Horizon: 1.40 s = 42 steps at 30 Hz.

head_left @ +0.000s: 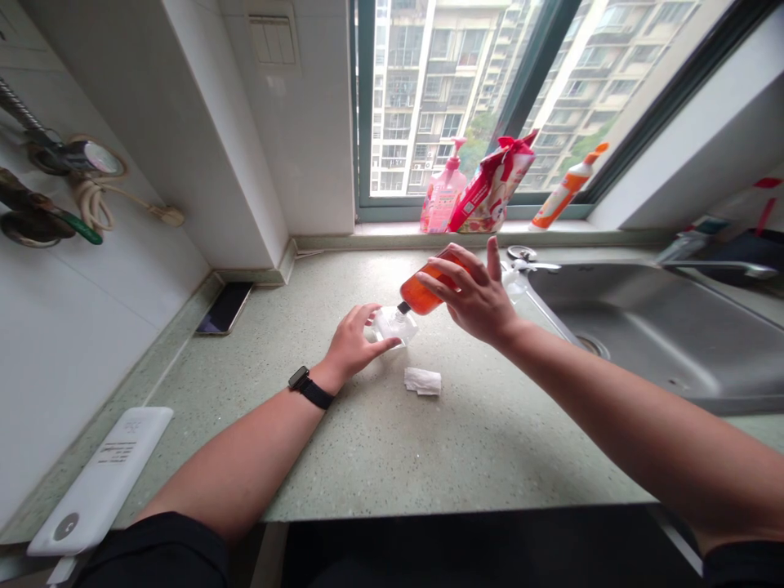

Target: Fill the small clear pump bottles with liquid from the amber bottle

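The right hand (481, 300) is gripping an orange bottle (424, 287), its fingers wrapping over the upper side. The bottle is sitting between the two hands, up against the right palm, and it is tilting mouth-down. Its long axis is slanting from the base, which is lying high beside the right hand's fingers, down toward the left hand (356, 339). The black nozzle (403, 308) is pointing down and leftward, toward the left hand and into the area of a clear container (395, 325). Whether nozzle and container are touching I cannot tell.

The left hand is holding that container from its left side, thumb reaching along the near side and fingers curling around the far side; the container is standing on the counter (343, 465). A black watch (309, 387) is circling the left wrist.

A folded white tissue (422, 381) is lying nearer the person than both hands, just below the container, its longer side running roughly crosswise. A phone (225, 308) is resting well to the left of the left hand. Beyond the right hand, a pink pump bottle (442, 200) and a red pouch (493, 192) are standing by the window, and a steel sink (674, 335) is opening to its right.
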Each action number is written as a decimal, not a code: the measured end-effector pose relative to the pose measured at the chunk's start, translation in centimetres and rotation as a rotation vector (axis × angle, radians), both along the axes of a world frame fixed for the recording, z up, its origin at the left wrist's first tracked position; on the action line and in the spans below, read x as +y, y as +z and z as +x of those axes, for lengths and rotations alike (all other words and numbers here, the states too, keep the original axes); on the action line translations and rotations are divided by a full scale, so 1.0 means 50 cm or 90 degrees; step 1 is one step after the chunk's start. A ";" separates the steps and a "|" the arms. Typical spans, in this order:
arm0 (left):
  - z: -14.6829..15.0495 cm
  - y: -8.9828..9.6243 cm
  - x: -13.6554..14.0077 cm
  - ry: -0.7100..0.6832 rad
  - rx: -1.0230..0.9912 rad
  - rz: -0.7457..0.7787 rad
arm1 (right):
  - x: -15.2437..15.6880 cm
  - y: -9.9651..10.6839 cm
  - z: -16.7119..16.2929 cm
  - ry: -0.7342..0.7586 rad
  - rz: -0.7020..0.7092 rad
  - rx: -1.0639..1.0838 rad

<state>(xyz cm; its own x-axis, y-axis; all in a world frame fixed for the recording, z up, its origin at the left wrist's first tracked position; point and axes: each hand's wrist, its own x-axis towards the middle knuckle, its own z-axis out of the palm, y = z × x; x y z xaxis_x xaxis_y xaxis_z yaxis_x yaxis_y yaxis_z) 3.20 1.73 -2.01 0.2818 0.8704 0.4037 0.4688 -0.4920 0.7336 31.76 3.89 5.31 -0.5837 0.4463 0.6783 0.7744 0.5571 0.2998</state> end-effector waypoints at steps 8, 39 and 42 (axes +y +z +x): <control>0.000 0.005 -0.004 0.005 0.008 0.006 | 0.003 -0.001 0.001 0.008 -0.001 -0.001; 0.001 0.004 -0.005 0.037 0.050 0.003 | -0.013 0.073 -0.047 0.074 -0.005 -0.086; -0.001 0.004 -0.003 0.039 0.059 0.007 | -0.015 0.082 -0.058 0.075 -0.005 -0.098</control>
